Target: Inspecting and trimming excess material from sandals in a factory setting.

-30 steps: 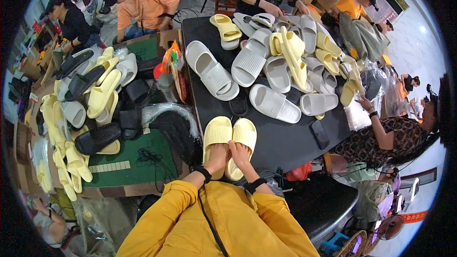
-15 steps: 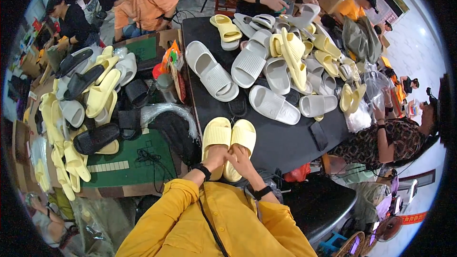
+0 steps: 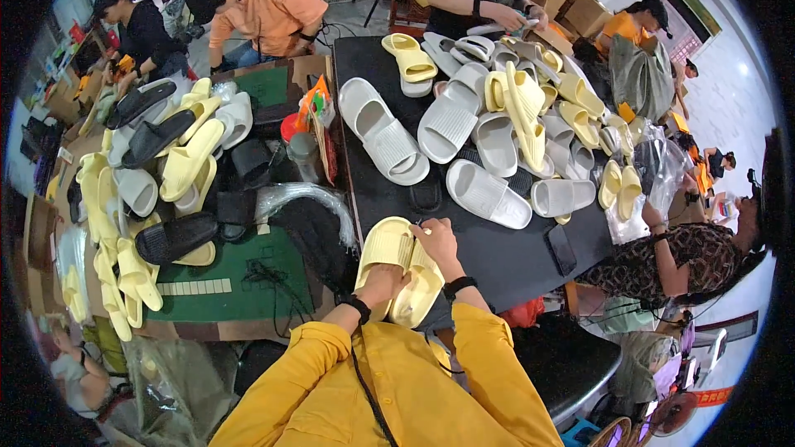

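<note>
A pair of pale yellow slippers stands side by side in front of me at the table's near edge. My left hand (image 3: 382,284) reaches into the foot opening of the left slipper (image 3: 387,242), its fingers partly hidden under the strap, and grips it. The right slipper (image 3: 424,277) leans against its mate, slightly tilted. Above its toe my right hand (image 3: 440,242) is closed in a pinch between the two toe ends. What its fingertips hold, if anything, is too small to make out.
Grey and yellow slippers (image 3: 476,116) lie heaped across the black table (image 3: 497,257). At left, yellow, black and grey ones pile on a green mat (image 3: 248,281). A dark phone (image 3: 561,250) lies near the right edge. Several co-workers sit around, one (image 3: 696,261) close at right.
My right hand has moved up from the right slipper's opening to the toe ends and closed there. The pair has tilted and the slippers have shifted against each other. My left hand stays at the left slipper.
</note>
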`<action>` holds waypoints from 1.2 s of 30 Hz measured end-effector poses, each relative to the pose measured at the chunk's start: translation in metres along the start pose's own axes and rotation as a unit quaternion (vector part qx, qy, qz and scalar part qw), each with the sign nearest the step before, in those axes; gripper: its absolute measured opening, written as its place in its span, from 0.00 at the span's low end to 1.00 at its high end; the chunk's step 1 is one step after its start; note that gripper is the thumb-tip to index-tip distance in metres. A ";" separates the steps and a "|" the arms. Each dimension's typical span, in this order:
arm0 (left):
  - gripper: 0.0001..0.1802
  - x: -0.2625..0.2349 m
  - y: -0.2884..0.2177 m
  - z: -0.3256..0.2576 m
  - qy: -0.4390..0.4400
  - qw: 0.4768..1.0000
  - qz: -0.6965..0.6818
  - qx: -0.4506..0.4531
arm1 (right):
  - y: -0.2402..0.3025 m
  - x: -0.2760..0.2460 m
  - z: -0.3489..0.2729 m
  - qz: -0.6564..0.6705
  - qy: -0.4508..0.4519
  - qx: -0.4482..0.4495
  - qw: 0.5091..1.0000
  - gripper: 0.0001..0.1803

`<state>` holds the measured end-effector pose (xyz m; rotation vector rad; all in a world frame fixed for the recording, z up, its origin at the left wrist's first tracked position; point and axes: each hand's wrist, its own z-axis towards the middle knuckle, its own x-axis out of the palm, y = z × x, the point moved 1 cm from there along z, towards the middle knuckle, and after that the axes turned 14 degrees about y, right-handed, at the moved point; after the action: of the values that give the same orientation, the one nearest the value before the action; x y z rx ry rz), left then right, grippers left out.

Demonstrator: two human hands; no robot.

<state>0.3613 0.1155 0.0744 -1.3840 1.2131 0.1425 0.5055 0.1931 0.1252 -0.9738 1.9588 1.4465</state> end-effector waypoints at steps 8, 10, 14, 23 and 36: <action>0.31 0.009 0.007 0.002 -0.018 0.999 0.026 0.009 | -0.018 0.009 0.008 0.035 0.006 -0.014 0.999 0.13; 0.31 0.005 0.001 0.002 -0.007 1.000 0.020 -0.010 | -0.019 0.007 0.007 0.049 0.010 -0.006 0.999 0.13; 0.30 0.003 0.001 0.002 -0.024 1.000 0.019 0.003 | -0.012 0.006 0.014 0.085 0.029 -0.017 0.996 0.13; 0.31 0.000 0.001 0.000 -0.014 1.000 0.017 -0.009 | 0.000 0.005 0.001 0.094 0.001 -0.090 0.991 0.09; 0.16 -0.040 -0.029 -0.053 -0.114 0.989 -0.004 0.099 | 0.001 -0.018 -0.027 0.261 -0.043 -0.110 0.958 0.06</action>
<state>0.3344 0.0876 0.1354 -1.1654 1.0032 0.1657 0.5165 0.1721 0.1473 -0.4748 2.1183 1.9905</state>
